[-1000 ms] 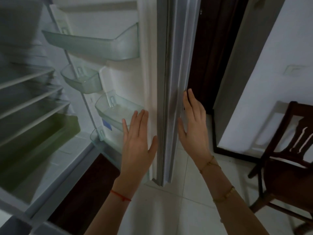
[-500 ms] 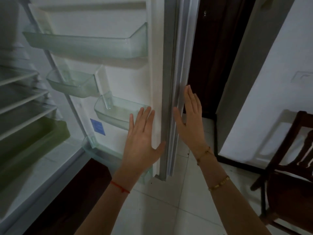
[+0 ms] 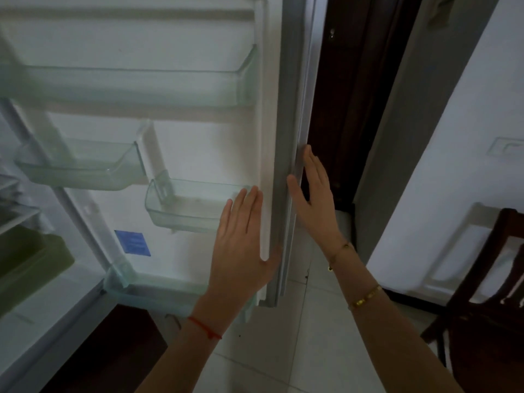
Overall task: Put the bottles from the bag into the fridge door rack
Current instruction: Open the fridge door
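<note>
The fridge door [image 3: 207, 154] stands open in front of me, its white inner side facing me. It carries several clear plastic racks: a wide top rack [image 3: 136, 86], a small left rack [image 3: 82, 165], a small middle rack [image 3: 187, 208] and a bottom rack [image 3: 158, 293]. All racks look empty. My left hand [image 3: 241, 248] lies flat on the inner side near the door's free edge, fingers apart. My right hand [image 3: 314, 199] rests flat against the outer side of that edge, holding nothing. No bag or bottle is in view.
The fridge interior with wire shelves and a green drawer [image 3: 31, 265] is at the left. A dark wooden door [image 3: 354, 95] and white wall [image 3: 467, 165] stand behind the fridge door. A dark wooden chair [image 3: 493, 307] sits at the right on the tiled floor [image 3: 297, 350].
The fridge door has swung further open to the right, showing more of its inner racks. Both hands have stayed flat on either side of its edge and moved with it.
</note>
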